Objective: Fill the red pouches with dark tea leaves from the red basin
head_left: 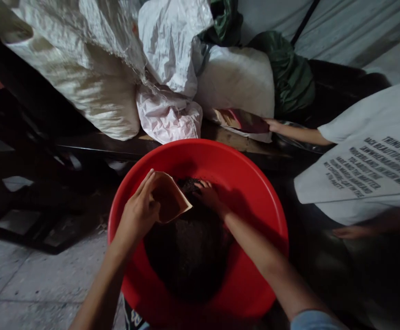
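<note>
My left hand (139, 208) grips an open-topped paper bag (170, 199) by its left side, thumb at the mouth. The bag is tilted over a large red plastic tub (265, 192), and its inside looks brown and shaded. Inside the tub lies a heap of dark, loose, crumbly material (193, 247), whose kind I cannot make out. My right hand (208, 195) reaches into the tub just right of the bag. Its fingers are somewhat apart and touch the dark material at the far side of the heap; the palm is hidden.
Stuffed white woven sacks (110, 101) and a dark green sack (289, 73) stand on a low dark bench (248, 145) behind the tub. At right, a person in a printed white shirt (368, 151) has a hand (273, 125) on a reddish bag (244, 120). Tiled floor (48, 270) shows at left.
</note>
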Available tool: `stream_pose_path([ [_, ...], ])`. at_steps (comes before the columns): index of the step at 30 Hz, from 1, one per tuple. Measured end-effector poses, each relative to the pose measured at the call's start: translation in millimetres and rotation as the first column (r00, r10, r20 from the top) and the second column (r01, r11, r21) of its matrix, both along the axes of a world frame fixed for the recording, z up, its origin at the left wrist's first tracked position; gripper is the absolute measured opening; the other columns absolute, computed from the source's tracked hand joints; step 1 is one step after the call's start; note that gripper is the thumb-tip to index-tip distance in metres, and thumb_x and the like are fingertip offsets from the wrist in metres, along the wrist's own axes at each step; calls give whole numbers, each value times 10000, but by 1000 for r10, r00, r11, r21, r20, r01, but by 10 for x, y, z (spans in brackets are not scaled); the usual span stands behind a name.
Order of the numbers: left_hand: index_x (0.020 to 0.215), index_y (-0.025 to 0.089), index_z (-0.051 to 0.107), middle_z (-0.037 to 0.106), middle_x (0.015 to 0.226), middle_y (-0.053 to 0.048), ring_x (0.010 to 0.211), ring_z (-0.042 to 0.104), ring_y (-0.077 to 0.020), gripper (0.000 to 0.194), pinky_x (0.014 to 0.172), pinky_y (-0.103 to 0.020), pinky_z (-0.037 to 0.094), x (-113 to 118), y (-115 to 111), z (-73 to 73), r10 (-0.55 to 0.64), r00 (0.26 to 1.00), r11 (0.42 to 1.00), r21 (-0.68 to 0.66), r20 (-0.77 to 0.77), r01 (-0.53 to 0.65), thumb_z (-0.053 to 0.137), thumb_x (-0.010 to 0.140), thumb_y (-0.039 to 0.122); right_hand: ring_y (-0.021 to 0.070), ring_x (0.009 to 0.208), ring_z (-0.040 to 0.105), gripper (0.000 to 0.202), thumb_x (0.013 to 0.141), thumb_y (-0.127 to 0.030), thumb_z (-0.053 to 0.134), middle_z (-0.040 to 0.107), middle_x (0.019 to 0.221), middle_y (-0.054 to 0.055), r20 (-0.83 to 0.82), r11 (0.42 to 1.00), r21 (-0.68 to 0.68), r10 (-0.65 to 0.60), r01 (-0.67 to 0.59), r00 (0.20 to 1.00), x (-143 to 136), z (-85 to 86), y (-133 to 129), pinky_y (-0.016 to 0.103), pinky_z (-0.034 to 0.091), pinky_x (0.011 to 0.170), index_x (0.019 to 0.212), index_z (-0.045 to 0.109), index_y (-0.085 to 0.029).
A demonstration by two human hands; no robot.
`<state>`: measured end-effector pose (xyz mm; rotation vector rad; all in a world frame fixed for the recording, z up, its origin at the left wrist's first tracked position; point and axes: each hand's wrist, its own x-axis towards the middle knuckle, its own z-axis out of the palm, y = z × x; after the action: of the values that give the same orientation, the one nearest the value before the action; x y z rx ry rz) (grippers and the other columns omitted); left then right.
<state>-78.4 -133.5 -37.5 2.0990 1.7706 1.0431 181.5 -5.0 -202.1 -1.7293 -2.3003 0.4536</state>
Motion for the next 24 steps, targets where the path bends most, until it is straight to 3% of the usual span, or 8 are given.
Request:
stream_pose_path([
  [3, 1654, 202, 402, 449, 1693, -113, 1469, 571, -287, 811, 1240, -447, 494, -35, -75, -51, 34, 999, 999, 25, 23, -35, 526, 865, 65, 324, 1453, 489, 407, 1091, -363, 514, 560, 1569, 159, 5, 996, -29, -79, 79, 997, -308, -223, -83, 505, 459, 1149, 1466, 633, -257],
  [6, 1660, 253, 399, 460, 1690, -81, 1516, 513, -282, 719, 1258, -447, 471, -125, -229, -168, 101, 994, 995, -25, 40, -100, 507, 956, 155, 281, 1382, 553, 339, 1093, -385, 519, 647, 1459, 125, -24, 997, -41, -69, 68, 997, -409, -342, -292, 395, 523, 1052, 1371, 683, -283],
  [11, 1685, 325, 343, 546, 1630, -52, 1446, 591, -287, 747, 1211, -438, 524, -264, -441, -342, 183, 983, 977, -117, 28, -178, 547, 971, 245, 231, 1085, 694, 228, 1060, -351, 571, 755, 1161, 96, -184, 996, -88, -26, 10, 983, -141, -255, -520, 333, 545, 957, 1096, 768, -243],
  [14, 1680, 344, 355, 582, 1601, -39, 1425, 613, -275, 727, 1213, -436, 523, -259, -482, -344, 231, 971, 969, -106, 58, -224, 526, 981, 240, 257, 1227, 640, 174, 1008, -312, 635, 731, 1261, 100, -358, 996, -89, -33, 1, 933, 15, -142, -575, 396, 482, 1108, 992, 792, -239],
  [16, 1669, 347, 377, 565, 1616, -37, 1433, 606, -277, 703, 1220, -446, 515, -236, -482, -325, 232, 970, 969, -100, 66, -225, 522, 989, 248, 291, 1367, 549, 158, 972, -319, 677, 686, 1374, 106, -483, 995, -92, -65, 23, 873, 82, -73, -591, 458, 381, 1220, 972, 811, -236],
  [18, 1662, 343, 390, 528, 1647, -39, 1461, 578, -287, 686, 1236, -465, 496, -215, -474, -308, 209, 976, 975, -92, 64, -203, 525, 994, 265, 303, 1330, 572, 203, 963, -374, 685, 707, 1318, 114, -600, 989, -141, -122, 46, 791, 129, -24, -607, 487, 392, 1207, 985, 827, -230],
  [21, 1664, 357, 385, 512, 1660, -28, 1487, 548, -290, 666, 1262, -486, 464, -201, -467, -294, 193, 979, 979, -86, 72, -187, 504, 1014, 271, 266, 1000, 714, 375, 958, -533, 663, 774, 1028, 95, -743, 956, -293, -232, 6, 628, 175, 5, -655, 440, 567, 943, 1071, 831, -217],
  [24, 1674, 372, 358, 520, 1654, -22, 1473, 565, -286, 692, 1250, -482, 485, -222, -461, -292, 177, 981, 982, -76, 75, -171, 507, 1011, 240, 229, 821, 746, 536, 908, -640, 687, 798, 966, 96, -821, 911, -407, -334, -65, 463, 180, 10, -730, 382, 599, 770, 1168, 801, -186],
])
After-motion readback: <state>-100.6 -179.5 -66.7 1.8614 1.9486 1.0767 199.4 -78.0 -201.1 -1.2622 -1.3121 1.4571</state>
